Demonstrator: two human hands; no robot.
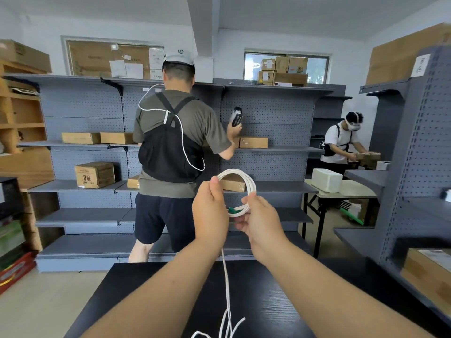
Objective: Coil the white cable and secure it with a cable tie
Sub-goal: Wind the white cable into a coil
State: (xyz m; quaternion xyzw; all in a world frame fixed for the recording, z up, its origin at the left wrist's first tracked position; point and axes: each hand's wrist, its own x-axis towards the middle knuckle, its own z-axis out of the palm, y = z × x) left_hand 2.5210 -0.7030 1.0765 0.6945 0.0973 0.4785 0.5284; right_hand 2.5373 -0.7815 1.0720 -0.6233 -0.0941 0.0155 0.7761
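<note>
The fingers (pixel 216 189) of the left hand (pixel 210 213) are curled round the left side of the coil, with the thumb pressed on the strands. The fingers of the right hand (pixel 260 222) pinch the lower right arc of the same coil. The white cable (pixel 249 182) forms several round turns, held upright between both hands above the bench.

A small green part (pixel 233 211) sits at the bottom of the coil, between the two sets of fingers. Whether it is the tie or a connector cannot be told.

A loose tail (pixel 227 284) hangs from below the fingers down to the black bench (pixel 146 301), where more slack lies.

Handling, as a judgement: the cable looks light, thin and pliable, yet springy, so released turns are likely to fan out. Grip across all strands at one point and apply the tie just beside that grip.
</note>
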